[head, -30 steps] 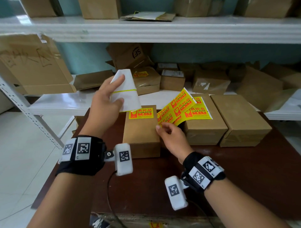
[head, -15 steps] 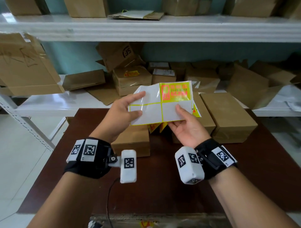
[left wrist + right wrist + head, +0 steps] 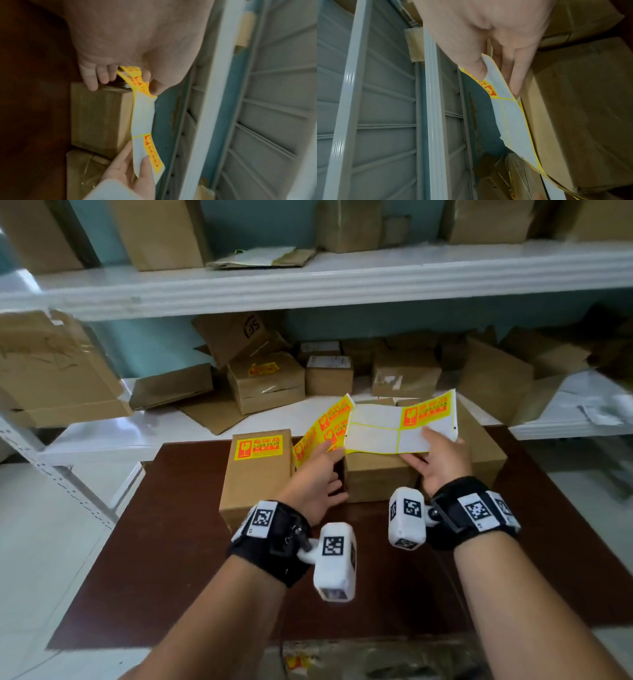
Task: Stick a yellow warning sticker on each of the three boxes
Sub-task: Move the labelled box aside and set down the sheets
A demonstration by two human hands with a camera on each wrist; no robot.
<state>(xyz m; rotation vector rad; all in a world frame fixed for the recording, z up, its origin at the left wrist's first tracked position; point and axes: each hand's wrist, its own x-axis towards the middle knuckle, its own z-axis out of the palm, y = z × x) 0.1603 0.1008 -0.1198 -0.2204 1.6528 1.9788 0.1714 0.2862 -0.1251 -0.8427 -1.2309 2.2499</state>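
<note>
Fingers and thumb of your right hand pinch the white, yellow-lined sticker backing sheet; your left hand pinches its yellow sticker end. It hangs just above the middle brown cardboard box. Left-most brown cardboard box wears a yellow warning sticker.

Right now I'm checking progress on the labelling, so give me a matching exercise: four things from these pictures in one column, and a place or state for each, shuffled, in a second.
Column one:
1. left box
2. middle box
3. sticker sheet
4. left hand

Column two:
A. held between both hands, mostly bare backing with one sticker left on this panel
B. already carries a yellow warning sticker on top
C. pinches the folded yellow end of the strip
D. partly hidden under the sheet, no sticker visible

Pairs: 1-B, 2-D, 3-A, 4-C
</note>
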